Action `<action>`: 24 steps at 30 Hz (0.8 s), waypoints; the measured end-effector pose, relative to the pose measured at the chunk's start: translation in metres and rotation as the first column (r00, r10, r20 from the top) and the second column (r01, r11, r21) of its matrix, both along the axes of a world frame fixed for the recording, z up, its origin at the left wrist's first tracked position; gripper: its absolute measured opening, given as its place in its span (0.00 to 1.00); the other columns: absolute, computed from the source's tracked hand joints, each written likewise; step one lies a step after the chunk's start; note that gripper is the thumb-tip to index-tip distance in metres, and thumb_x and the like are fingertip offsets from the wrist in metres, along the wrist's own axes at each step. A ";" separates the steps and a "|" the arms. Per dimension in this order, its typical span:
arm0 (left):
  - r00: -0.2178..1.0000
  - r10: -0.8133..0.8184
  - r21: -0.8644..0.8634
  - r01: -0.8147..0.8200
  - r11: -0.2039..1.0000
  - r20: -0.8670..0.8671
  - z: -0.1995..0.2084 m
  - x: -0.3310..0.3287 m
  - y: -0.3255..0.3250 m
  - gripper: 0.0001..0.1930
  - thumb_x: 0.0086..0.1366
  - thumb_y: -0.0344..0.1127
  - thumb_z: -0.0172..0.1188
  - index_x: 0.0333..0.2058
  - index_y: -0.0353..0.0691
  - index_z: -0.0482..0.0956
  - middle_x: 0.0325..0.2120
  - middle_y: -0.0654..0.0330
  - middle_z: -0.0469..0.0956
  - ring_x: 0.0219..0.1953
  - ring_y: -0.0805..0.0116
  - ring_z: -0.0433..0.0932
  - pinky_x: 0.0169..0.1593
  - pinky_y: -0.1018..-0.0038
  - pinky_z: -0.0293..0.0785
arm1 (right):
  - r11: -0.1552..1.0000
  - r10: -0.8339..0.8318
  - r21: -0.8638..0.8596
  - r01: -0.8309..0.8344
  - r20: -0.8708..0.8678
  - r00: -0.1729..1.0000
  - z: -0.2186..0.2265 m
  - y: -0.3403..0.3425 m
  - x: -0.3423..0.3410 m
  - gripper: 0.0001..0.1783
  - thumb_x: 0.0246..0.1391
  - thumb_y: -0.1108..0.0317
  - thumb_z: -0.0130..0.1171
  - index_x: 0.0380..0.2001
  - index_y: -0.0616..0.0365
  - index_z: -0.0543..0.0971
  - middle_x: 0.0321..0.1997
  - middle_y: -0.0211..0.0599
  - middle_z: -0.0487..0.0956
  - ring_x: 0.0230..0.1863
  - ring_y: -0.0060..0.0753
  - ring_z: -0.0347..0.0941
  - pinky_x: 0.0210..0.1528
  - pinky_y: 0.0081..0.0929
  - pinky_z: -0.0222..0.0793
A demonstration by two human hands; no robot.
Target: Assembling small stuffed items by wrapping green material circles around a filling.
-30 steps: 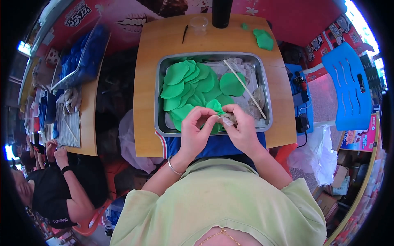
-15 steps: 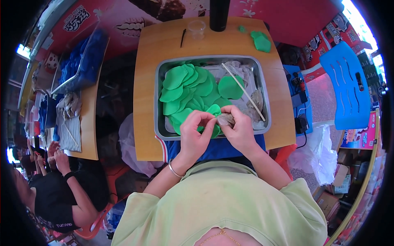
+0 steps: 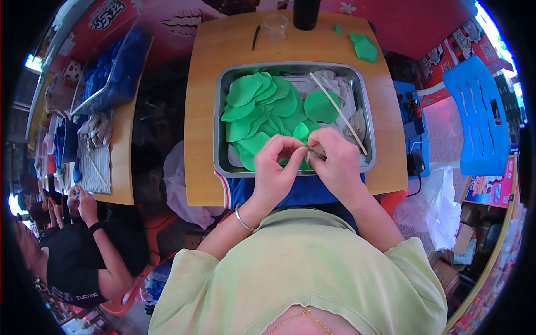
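A metal tray holds a heap of thin, round green pieces, whose material I cannot make out. Over its near edge, my left hand and my right hand meet with thumbs and fingertips pinched together. A folded green piece rises from between the fingers, its lower part hidden. Some greyish-brown material, perhaps cloth, shows at my right fingertips. One green disc lies apart, partly under a pale thin stick. Crumpled greyish material sits along the tray's right side.
On the wooden table stand a clear cup and a dark cylinder, with a black pen-like stick and a green bundle. A blue chair is at right. Another person works at left.
The whole view has shifted slightly, so the table and tray sit higher. Both hands stay pinched together; the green piece between them now stands more upright and pointed.
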State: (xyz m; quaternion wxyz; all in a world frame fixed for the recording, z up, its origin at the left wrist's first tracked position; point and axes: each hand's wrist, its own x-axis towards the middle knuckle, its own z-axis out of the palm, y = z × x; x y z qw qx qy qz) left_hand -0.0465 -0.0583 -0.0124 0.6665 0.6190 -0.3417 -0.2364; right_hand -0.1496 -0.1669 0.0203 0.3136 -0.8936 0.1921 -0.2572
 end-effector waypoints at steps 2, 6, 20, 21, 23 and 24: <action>0.998 0.002 -0.001 -0.002 1.000 0.059 0.002 0.000 0.000 0.04 0.60 0.26 0.60 0.33 0.33 0.76 0.27 0.64 0.76 0.29 0.81 0.74 0.34 0.83 0.71 | 0.997 0.008 0.083 -0.004 -0.046 0.999 0.002 -0.001 -0.001 0.13 0.40 0.81 0.60 0.33 0.61 0.72 0.30 0.38 0.73 0.29 0.32 0.74 0.32 0.28 0.68; 0.984 0.044 0.034 -0.039 0.999 -0.174 0.003 0.000 0.002 0.03 0.59 0.26 0.61 0.31 0.33 0.76 0.25 0.63 0.74 0.27 0.77 0.73 0.33 0.82 0.70 | 0.876 0.145 0.464 -0.134 0.011 0.989 0.005 -0.009 -0.006 0.12 0.44 0.78 0.61 0.33 0.63 0.72 0.31 0.35 0.74 0.31 0.26 0.74 0.32 0.25 0.69; 0.977 0.044 -0.015 -0.042 0.999 0.207 0.012 -0.002 0.001 0.03 0.56 0.24 0.62 0.30 0.33 0.76 0.23 0.60 0.72 0.23 0.73 0.72 0.29 0.79 0.69 | 0.403 0.159 0.915 0.002 -0.072 0.985 -0.028 -0.015 -0.004 0.14 0.50 0.65 0.60 0.37 0.59 0.71 0.28 0.44 0.79 0.30 0.40 0.78 0.31 0.32 0.70; 0.978 0.047 -0.015 -0.045 0.999 0.205 0.012 -0.003 0.001 0.03 0.56 0.24 0.62 0.30 0.33 0.76 0.23 0.60 0.72 0.23 0.73 0.72 0.29 0.79 0.69 | 0.403 0.161 0.915 0.003 -0.074 0.984 -0.025 -0.013 -0.003 0.14 0.50 0.65 0.60 0.37 0.59 0.71 0.28 0.44 0.79 0.30 0.40 0.78 0.31 0.32 0.70; 0.978 0.056 0.012 -0.060 0.998 0.201 0.013 -0.004 0.000 0.03 0.56 0.24 0.62 0.29 0.33 0.77 0.23 0.60 0.72 0.23 0.73 0.72 0.29 0.78 0.69 | 0.927 -0.051 0.364 0.085 -0.101 0.994 -0.013 -0.008 0.000 0.13 0.51 0.64 0.60 0.35 0.59 0.70 0.27 0.42 0.78 0.28 0.38 0.78 0.30 0.34 0.69; 0.978 0.057 0.013 -0.061 0.998 0.200 0.013 -0.004 0.000 0.03 0.56 0.24 0.62 0.29 0.33 0.77 0.23 0.60 0.72 0.23 0.73 0.72 0.29 0.78 0.69 | 0.927 -0.050 0.366 0.085 -0.103 0.993 -0.009 -0.007 0.000 0.13 0.51 0.64 0.60 0.35 0.59 0.70 0.27 0.42 0.78 0.28 0.38 0.78 0.30 0.34 0.69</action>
